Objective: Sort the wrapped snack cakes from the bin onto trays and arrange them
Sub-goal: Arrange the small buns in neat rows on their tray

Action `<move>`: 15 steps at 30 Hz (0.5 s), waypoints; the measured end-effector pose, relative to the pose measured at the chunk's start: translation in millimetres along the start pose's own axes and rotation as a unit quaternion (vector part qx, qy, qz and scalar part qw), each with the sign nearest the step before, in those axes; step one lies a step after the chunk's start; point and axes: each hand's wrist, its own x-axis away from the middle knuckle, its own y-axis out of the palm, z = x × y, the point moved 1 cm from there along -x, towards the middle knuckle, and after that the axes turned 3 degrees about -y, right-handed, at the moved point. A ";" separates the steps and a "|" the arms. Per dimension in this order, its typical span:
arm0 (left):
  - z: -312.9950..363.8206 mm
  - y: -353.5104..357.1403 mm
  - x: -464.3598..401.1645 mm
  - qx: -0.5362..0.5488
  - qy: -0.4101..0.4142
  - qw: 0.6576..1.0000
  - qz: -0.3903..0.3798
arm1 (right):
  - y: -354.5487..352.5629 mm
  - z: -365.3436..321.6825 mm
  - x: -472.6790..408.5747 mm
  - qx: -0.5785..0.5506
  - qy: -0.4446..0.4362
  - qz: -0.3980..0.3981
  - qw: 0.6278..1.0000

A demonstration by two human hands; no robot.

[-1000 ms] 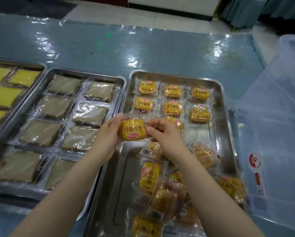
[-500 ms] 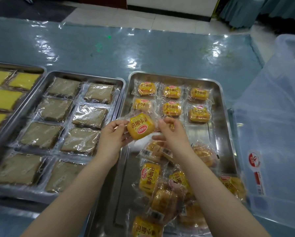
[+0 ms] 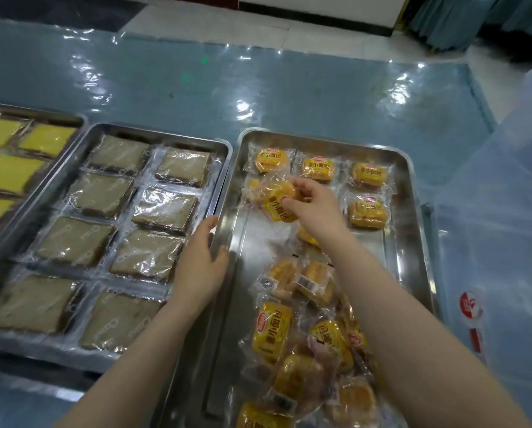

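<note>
The right hand (image 3: 312, 200) pinches a small yellow-wrapped snack cake (image 3: 278, 206) between thumb and fingertips, low over the far left part of the shiny steel tray (image 3: 413, 230); the wrapper's red characters cannot be made out surely. Touching the held cake on its far side lies another clear-wrapped golden cake (image 3: 266, 189), and beyond the fingers a row of three like packets (image 3: 318, 168) lies flat, each with a red oval logo too small to read. Right of the grip sits one more yellow packet (image 3: 368, 211). Nearer than the wrist, a loose heap of the same cakes (image 3: 308, 344) is partly hidden by the forearm — some show barcodes. The left hand (image 3: 201, 267) rests with fingers straight on that tray's left rim. Left of it, a steel tray of brown square cakes in clear film (image 3: 129, 239), then one of yellow slabs (image 3: 11, 168). Far right stands a translucent plastic bin (image 3: 502, 242) bearing a red sticker.
</note>
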 end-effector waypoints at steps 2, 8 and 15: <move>-4.7 3.9 -3.7 -0.074 0.045 0.996 -0.009 | 8.0 1.4 -11.0 0.161 -0.020 -0.039 0.986; -18.2 18.0 -5.3 -0.279 0.096 0.955 -0.026 | 33.3 18.2 -18.5 0.404 -0.085 -0.121 0.903; -19.4 17.3 -4.5 -0.280 0.108 0.953 -0.028 | 42.0 44.7 0.8 0.457 -0.131 -0.116 0.872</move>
